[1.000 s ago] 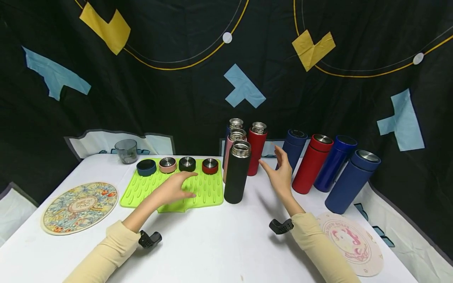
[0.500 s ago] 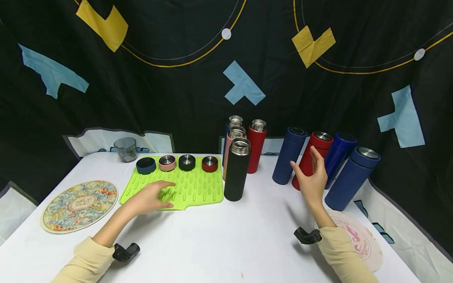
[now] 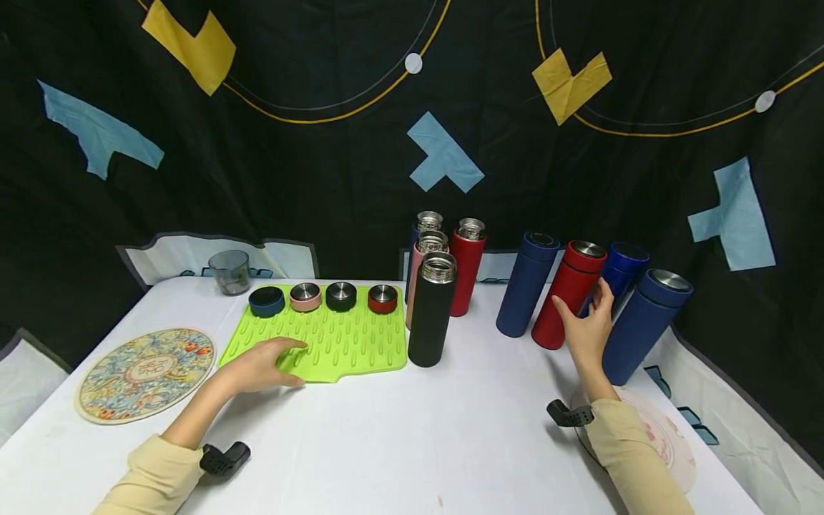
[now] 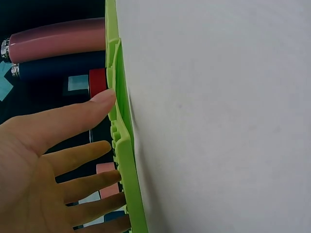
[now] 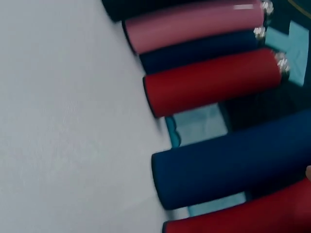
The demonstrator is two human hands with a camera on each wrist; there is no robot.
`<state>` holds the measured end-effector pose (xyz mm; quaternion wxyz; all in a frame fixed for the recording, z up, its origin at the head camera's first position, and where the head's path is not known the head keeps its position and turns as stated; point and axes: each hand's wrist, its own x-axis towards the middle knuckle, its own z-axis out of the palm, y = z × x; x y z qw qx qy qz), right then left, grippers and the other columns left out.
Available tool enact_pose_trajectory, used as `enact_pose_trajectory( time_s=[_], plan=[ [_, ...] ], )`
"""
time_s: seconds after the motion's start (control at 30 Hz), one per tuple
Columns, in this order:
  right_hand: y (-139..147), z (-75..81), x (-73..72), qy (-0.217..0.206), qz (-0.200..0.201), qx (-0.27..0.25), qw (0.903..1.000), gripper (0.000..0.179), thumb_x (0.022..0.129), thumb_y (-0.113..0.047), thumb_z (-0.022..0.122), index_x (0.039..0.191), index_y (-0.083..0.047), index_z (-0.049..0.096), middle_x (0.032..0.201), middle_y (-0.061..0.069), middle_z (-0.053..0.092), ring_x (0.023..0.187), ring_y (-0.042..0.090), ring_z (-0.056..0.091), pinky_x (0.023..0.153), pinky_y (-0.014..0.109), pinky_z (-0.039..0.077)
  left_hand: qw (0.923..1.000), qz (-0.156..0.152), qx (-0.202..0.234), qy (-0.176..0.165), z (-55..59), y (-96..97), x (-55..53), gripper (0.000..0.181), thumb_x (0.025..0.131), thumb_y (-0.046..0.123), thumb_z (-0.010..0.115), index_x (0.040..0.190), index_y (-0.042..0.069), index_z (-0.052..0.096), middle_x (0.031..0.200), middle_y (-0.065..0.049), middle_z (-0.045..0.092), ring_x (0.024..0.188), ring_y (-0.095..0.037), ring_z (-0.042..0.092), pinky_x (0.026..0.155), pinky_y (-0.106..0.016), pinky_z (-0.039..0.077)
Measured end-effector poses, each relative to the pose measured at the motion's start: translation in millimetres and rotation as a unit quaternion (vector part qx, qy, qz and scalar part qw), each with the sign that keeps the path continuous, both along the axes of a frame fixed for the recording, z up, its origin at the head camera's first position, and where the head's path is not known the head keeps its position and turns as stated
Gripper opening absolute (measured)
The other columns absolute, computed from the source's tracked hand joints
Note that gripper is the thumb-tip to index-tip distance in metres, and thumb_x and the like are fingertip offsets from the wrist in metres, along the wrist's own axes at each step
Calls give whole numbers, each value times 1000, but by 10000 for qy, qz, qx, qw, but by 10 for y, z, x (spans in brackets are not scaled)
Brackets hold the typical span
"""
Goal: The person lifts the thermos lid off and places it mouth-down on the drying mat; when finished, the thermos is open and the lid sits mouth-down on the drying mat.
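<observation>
In the head view my left hand (image 3: 260,367) hovers at the front left of the green mat (image 3: 347,357). Its thumb and fingers are spread, with nothing between them. Several lids, among them a navy lid (image 3: 267,301), a pink lid (image 3: 305,297), a black lid (image 3: 340,296) and a red lid (image 3: 383,298), line the mat's back. On the right, my right hand (image 3: 587,336) is at the lidded red thermos (image 3: 563,307), thumb in front and fingers at its right side; whether they touch is unclear. In the right wrist view only a fingertip (image 5: 308,172) shows.
Lidless bottles stand centrally: black (image 3: 433,315), pink (image 3: 415,286), red (image 3: 466,275) and a navy one behind. Lidded navy (image 3: 524,293), glossy blue (image 3: 623,268) and wide navy (image 3: 646,322) thermoses flank the red thermos. A grey cup (image 3: 230,272) and round placemat (image 3: 146,375) lie left.
My right hand has moved right, past the lidded navy thermos, to the lidded red thermos. My left hand has drawn back left from near the lids. The bottles and lids have not visibly moved.
</observation>
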<state>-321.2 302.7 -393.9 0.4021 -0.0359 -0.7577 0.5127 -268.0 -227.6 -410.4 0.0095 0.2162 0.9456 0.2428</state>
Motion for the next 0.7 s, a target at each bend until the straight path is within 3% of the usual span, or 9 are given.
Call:
enact_pose_trajectory(
  time_s=[0.2,0.37,0.7],
  plan=[
    [65,-127,-156,-388,-96,76,9992,83,82,-20,78,147,-4,28,145,18,43,129,32,45,108,46,37,10000,-51,1,-51,15,4,-7,69,75,30,82,128,-5,55,130,-28,53,123,-49,44,102,-60,35],
    [85,-179,-210,-390,-252,217,9987,75,83,-20,78,142,-1,36,131,23,53,115,36,54,97,51,44,9999,-32,-10,-98,45,22,6,69,76,30,81,129,-5,55,131,-29,52,123,-49,44,102,-61,35],
    [19,-159,1,-202,-258,209,9992,73,82,-18,78,141,0,39,131,21,56,116,35,55,100,44,45,9993,-207,140,276,176,37,82,66,78,28,80,129,-5,54,130,-28,52,123,-49,44,102,-60,35]
  ],
)
